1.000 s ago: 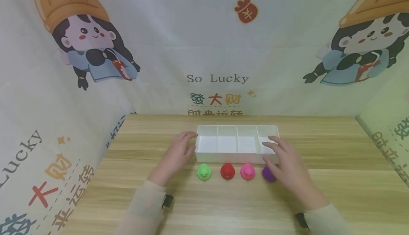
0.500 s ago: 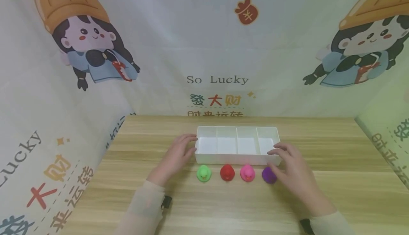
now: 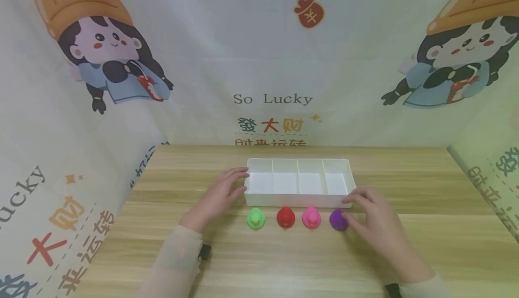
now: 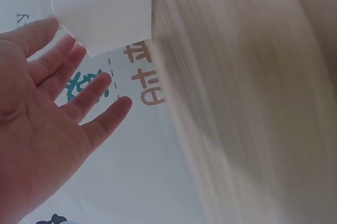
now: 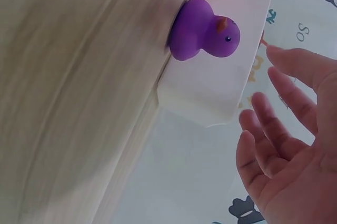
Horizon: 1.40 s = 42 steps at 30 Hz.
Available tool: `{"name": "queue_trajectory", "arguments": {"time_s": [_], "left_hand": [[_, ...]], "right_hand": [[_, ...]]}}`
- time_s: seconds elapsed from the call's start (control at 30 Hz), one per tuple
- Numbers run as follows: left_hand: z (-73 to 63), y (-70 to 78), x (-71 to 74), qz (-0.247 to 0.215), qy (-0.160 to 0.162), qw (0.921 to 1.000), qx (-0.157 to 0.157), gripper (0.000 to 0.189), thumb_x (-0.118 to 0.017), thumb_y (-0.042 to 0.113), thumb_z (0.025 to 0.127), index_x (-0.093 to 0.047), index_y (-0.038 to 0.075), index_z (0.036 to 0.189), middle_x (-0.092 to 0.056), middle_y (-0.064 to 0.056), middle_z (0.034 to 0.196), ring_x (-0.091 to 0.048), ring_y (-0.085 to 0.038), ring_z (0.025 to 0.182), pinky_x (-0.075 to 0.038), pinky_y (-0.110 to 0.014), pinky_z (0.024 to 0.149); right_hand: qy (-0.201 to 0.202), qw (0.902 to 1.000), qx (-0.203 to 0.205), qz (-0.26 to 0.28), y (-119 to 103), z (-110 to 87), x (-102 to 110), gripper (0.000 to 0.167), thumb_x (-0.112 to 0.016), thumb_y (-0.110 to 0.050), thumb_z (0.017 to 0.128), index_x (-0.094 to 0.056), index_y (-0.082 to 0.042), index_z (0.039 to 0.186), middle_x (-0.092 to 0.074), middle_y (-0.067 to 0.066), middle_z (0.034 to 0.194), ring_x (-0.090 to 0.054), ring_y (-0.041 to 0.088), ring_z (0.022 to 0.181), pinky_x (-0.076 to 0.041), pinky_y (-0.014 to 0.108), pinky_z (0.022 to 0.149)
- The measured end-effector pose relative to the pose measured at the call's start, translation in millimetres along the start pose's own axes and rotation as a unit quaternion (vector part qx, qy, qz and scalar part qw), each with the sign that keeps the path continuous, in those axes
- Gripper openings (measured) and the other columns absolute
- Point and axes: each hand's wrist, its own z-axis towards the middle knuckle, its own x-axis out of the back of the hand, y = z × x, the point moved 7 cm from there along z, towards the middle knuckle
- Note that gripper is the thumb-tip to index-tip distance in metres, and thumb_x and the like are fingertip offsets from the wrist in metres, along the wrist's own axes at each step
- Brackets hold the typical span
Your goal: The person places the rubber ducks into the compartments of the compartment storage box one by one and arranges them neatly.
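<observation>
- Drawn back, in head view, from over the right end of the white four-compartment plastic tray (image 3: 299, 200): right hand (image 3: 380, 226), just beside purple toy duck (image 3: 336, 223); left hand (image 3: 218, 196) at tray's left end. Lined up before tray: green toy duck (image 3: 256, 218), red toy duck (image 3: 285, 217), pink toy duck (image 3: 311, 217).
- In left wrist view: fingers spread, unclear whether touching tray.
- In right wrist view: fingers loosely bent, holding nothing, apart from purple toy duck.

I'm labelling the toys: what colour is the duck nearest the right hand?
Purple; the duck shows best in the right wrist view.
</observation>
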Motion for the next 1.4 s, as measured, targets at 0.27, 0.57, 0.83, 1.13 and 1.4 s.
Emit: {"name": "queue_trajectory", "arguments": {"time_s": [0.27,0.57,0.83,1.13,1.4], "left_hand": [[2.0,-5.4,2.0,-0.023,-0.014,0.9995,-0.014,0.046,-0.067,0.016,0.1,-0.056,0.003,0.143,-0.046,-0.013,0.16,-0.037,-0.038,0.151,-0.028,-0.059,0.126],[3.1,-9.0,1.7,-0.019,-0.026,0.9994,-0.011,0.045,-0.067,0.02,0.1,-0.057,0.007,0.142,-0.045,-0.011,0.161,-0.035,-0.037,0.152,-0.027,-0.059,0.126],[4.7,-10.8,2.7,-0.005,-0.032,0.9992,-0.021,0.044,-0.068,0.022,0.1,-0.057,0.008,0.14,-0.045,-0.012,0.16,-0.034,-0.038,0.151,-0.027,-0.06,0.126],[5.2,-12.4,4.4,-0.011,-0.035,0.9989,-0.03,0.044,-0.07,0.024,0.098,-0.058,0.01,0.139,-0.047,-0.01,0.159,-0.036,-0.036,0.151,-0.027,-0.06,0.126],[4.3,-12.1,4.4,-0.014,-0.033,0.9989,-0.031,0.043,-0.07,0.024,0.099,-0.059,0.01,0.139,-0.047,-0.009,0.159,-0.037,-0.036,0.15,-0.028,-0.059,0.126]], "right_hand": [[-0.06,0.9982,0.005,-0.003,3.8,-5.9,-8.1,0.034,-0.092,-0.013,0.075,-0.075,-0.016,0.104,-0.071,-0.003,0.107,-0.069,0.022,0.098,-0.062,0.045,0.084],[-0.103,0.9946,-0.007,0.002,9.2,-10.8,-16.4,0.039,-0.093,-0.014,0.072,-0.074,-0.019,0.106,-0.07,-0.005,0.112,-0.068,0.017,0.091,-0.062,0.035,0.074],[-0.125,0.9918,-0.022,0.006,10.9,-11.9,-18.2,0.043,-0.093,-0.01,0.07,-0.074,-0.019,0.107,-0.071,-0.004,0.112,-0.067,0.014,0.089,-0.06,0.03,0.073],[-0.126,0.9917,-0.024,0.009,11.0,-11.7,-21.6,0.039,-0.092,-0.01,0.071,-0.074,-0.019,0.104,-0.074,-0.003,0.106,-0.069,0.016,0.09,-0.062,0.036,0.078],[-0.123,0.9922,-0.021,0.0,10.8,-10.1,-23.9,0.035,-0.092,-0.01,0.072,-0.074,-0.018,0.101,-0.075,-0.003,0.102,-0.07,0.018,0.09,-0.062,0.039,0.078]]}}
